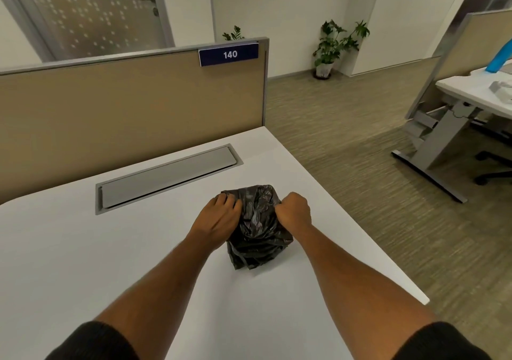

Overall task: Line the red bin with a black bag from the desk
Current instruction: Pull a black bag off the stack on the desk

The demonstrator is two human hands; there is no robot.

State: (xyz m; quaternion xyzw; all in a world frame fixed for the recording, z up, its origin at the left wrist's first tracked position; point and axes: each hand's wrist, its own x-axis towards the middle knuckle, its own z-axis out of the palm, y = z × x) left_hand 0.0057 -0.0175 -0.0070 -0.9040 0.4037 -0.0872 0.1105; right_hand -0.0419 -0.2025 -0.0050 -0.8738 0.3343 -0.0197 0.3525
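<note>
A crumpled black bag (256,235) lies bunched up on the white desk (83,249), near its right edge. My left hand (219,217) presses on the bag's left side with the fingers curled into the plastic. My right hand (295,210) is clenched in a fist on the bag's right upper part, pinching the plastic. Both forearms reach in from the bottom of the view. No red bin shows in this view.
A grey cable-tray lid (166,176) is set into the desk behind the bag. A beige partition (133,104) with a sign reading 140 closes the desk's far side. Carpeted floor lies to the right, with another desk (471,93) and a potted plant (335,46) beyond.
</note>
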